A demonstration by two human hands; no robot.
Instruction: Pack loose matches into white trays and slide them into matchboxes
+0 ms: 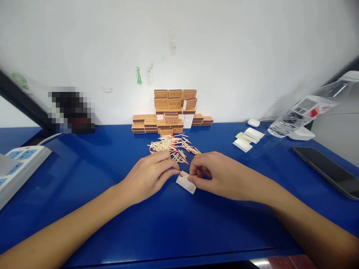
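A small white matchbox tray (185, 184) lies tilted on the blue table between my hands. My left hand (154, 170) is closed, its thumb and fingertips pinching by the red match heads (181, 174) at the tray's far left corner. My right hand (214, 172) is closed as well. Its thumb and index finger pinch over the tray's right side, around the other end of the matches; the fingers partly hide what they grip. Just beyond both hands spreads a loose pile of red-tipped matches (168, 145).
Stacked matchboxes (168, 102) stand against the white wall. An unfolded white carton piece (248, 139), a white earphone case (253, 122), a tilted plastic bottle (301, 112) and a dark phone (328, 170) are to the right. A power strip (25, 164) lies at the left.
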